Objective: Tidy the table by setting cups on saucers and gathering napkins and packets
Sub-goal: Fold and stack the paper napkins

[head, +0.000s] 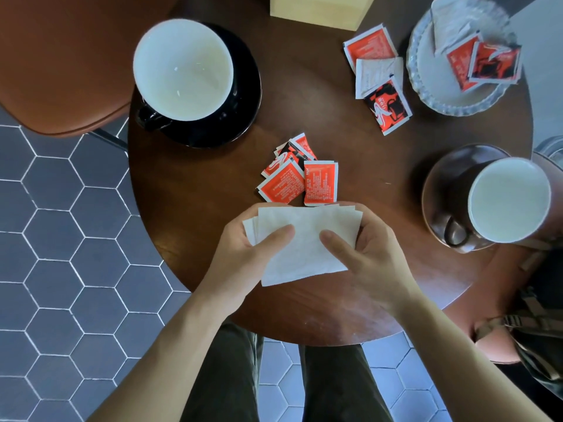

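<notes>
Your round brown bench point(189, 239) has lots of things on it. Far to your left, a black cup point(182, 70) with a white inside sits on a black saucer point(246, 95). To your right, a brown cup point(508, 199) sits on a brown saucer point(432, 190). In the far right corner is a clear glass plate point(426, 77) with a few packets on it. Three more packets point(377, 77) lie on the bench just beside that plate. A little pile of red packets point(298, 175) lies in the middle, just past your hands. A pale box point(320, 9) stands at the far edge. A brown chair point(61, 56) is at your left, over a floor of dark six-sided tiles point(61, 239).

You hold a stack of white napkins point(301, 248) over the near part of the bench, between your two hands. Your left hand point(243, 254) grips the left side, thumb on top, fingers point(253, 212) curled under. Your right hand point(371, 251) grips the right side the same way. Both thumbs press down on the top napkin, near each other but not touching. The far edge of the napkins is close to the red pile.
</notes>
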